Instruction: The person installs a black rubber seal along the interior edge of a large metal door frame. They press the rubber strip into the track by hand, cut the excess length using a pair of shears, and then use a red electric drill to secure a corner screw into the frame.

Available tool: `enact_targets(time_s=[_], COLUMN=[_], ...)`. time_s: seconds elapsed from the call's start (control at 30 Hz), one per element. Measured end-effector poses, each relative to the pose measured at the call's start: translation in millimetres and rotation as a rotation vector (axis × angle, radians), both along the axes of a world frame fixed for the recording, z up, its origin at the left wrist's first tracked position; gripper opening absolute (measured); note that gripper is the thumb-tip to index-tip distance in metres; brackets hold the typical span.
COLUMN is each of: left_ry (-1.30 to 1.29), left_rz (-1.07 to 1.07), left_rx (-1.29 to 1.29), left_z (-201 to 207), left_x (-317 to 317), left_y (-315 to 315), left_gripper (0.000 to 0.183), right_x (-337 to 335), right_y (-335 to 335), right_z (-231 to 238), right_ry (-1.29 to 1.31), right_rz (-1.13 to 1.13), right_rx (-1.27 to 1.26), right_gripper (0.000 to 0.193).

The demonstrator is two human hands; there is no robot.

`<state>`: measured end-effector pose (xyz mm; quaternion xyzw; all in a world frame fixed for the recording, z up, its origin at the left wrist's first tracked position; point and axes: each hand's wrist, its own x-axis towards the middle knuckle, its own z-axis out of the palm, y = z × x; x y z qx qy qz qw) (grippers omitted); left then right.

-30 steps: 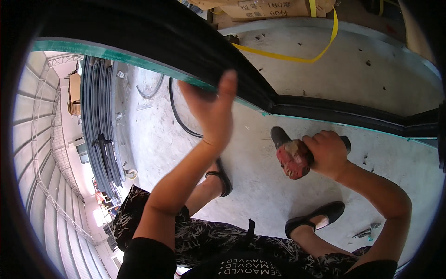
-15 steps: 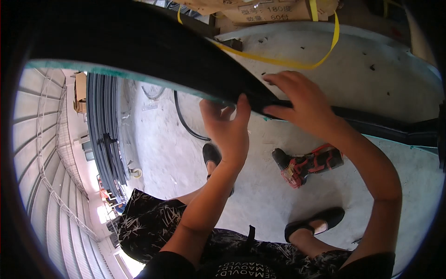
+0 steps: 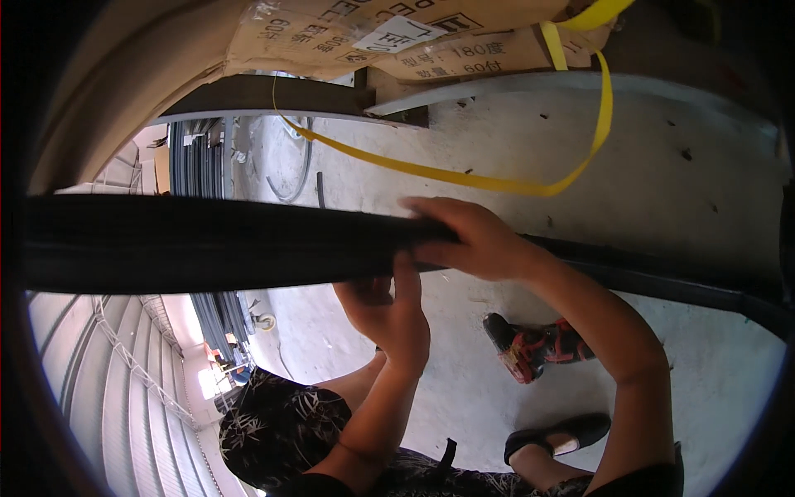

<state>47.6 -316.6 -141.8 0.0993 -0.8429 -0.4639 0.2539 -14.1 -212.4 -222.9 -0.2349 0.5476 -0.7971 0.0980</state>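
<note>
Black frame (image 3: 182, 244) goes from side to side, up above the gray floor (image 3: 464, 356). The left hand (image 3: 389, 319) and right hand (image 3: 476, 240) each have their grip closed on it. A red and black drill (image 3: 526, 349) lies below.

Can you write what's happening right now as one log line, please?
left hand: touching black frame | right hand: gripping black frame | red-and-black drill: on floor | yellow strap: beyond black frame
</note>
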Motion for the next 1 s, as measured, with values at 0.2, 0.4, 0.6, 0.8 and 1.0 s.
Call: enact_targets(time_s=[0.2, 0.4, 0.6, 0.8, 1.0], left_ry=[0.058, 0.077, 0.000, 0.169, 0.149], left_rz=[0.042, 0.024, 0.007, -0.032, 0.016], left_rx=[-0.065, -0.024, -0.002, 0.127, 0.086], left_z=[-3.9, 0.8, 15.1, 8.8, 17.3], left_x=[-2.2, -5.1, 0.7, -4.0, -4.5], left_y=[8.0, 6.1, 0.5, 8.3, 9.3], left_gripper=[0.036, 0.038, 0.035, 0.045, 0.037], right_x=[-2.2, -3.8, -10.8, -7.7, -15.7], right_y=[-2.5, -6.4, -7.3, -3.0, -2.0], right_z=[4.3, 9.4, 8.5, 17.8, 37.3], right_ry=[0.086, 0.081, 0.113, 0.031, -0.021], right_rz=[-0.151, -0.187, -0.061, -0.009, 0.108], right_rx=[0.138, 0.066, -0.068, -0.107, -0.134], right_gripper=[0.045, 0.042, 0.046, 0.046, 0.045])
